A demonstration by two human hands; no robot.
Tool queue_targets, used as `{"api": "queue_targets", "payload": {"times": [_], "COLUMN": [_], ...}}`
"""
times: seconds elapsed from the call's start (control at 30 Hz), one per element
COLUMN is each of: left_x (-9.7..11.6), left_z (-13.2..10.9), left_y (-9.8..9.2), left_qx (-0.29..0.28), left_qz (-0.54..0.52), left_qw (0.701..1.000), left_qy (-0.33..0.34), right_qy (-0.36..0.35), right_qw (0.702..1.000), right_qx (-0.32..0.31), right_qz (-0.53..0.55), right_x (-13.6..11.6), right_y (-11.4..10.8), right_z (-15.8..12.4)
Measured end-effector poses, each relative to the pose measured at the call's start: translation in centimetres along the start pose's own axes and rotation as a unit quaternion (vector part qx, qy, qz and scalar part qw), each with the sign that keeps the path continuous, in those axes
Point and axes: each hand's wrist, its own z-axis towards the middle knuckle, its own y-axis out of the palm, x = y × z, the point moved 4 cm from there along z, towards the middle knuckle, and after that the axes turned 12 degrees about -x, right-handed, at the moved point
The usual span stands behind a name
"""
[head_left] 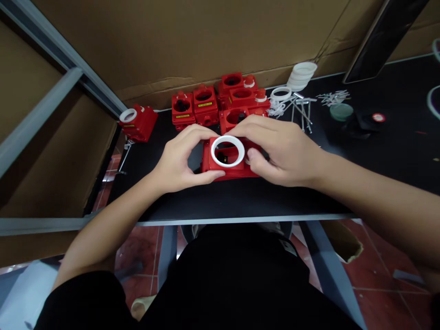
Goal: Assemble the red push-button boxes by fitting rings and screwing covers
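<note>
- Here, a black table [240,201] is backed by a wall of brown cardboard [172,41].
- A cluster of red boxes [220,103] is set at the table's far edge, with one more red box [140,123] apart at the left corner.
- A red box [227,160] is gripped near the table's front edge by the left hand [178,158] and the right hand [278,151].
- A white ring [227,151] is pressed onto its round opening by the fingertips of both hands.
- A stack of white rings [301,74] and loose metal pins [302,107] are seen further right.
</note>
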Motion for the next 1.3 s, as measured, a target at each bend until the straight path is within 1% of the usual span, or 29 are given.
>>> {"api": "queue_targets", "payload": {"times": [0.07,0.3,0.57,0.77,0.87,0.97,1.07,1.13,1.17,1.23,1.3], "left_x": [0.0,0.0,0.0,0.0,0.2,0.3,0.1,0.0,0.0,0.0,0.0], "left_z": [0.0,0.0,0.0,0.0,0.0,0.0,0.0,0.0,0.0,0.0,0.0], "left_y": [0.0,-0.1,-0.1,-0.3,-0.2,-0.2,-0.2,-0.2,-0.2,-0.2,-0.2], "left_qx": [0.004,0.01,0.01,0.024,0.022,0.014,0.014,0.017,0.017,0.015,0.012], "left_qz": [-0.001,-0.005,0.005,0.008,0.008,0.011,0.013,0.013,0.013,0.013,0.011], "left_qw": [1.0,1.0,1.0,1.0,1.0,1.0,1.0,1.0,1.0,1.0,1.0], "left_qy": [0.004,0.015,0.002,0.006,0.008,0.001,-0.006,-0.006,-0.005,-0.004,-0.004], "right_qy": [-0.006,0.013,0.046,0.063,0.075,0.069,0.055,0.057,0.072,0.136,0.264], "right_qw": [1.0,0.999,0.999,0.997,0.995,0.994,0.995,0.995,0.993,0.977,0.945], "right_qx": [0.002,0.006,-0.011,0.036,0.057,0.068,0.074,0.082,0.096,0.151,0.176], "right_qz": [0.001,-0.031,-0.006,0.017,0.027,0.047,0.043,0.018,-0.002,-0.057,-0.084], "right_x": [-0.2,-0.2,-0.2,-0.6,-0.8,-1.2,-1.4,-0.6,0.1,2.5,5.8], "right_y": [0.0,0.1,0.0,0.7,1.2,1.4,0.2,-1.6,-2.8,-5.6,-7.9], "right_z": [0.0,-0.1,0.2,0.2,0.3,0.4,0.4,0.5,0.4,0.0,-0.8]}}
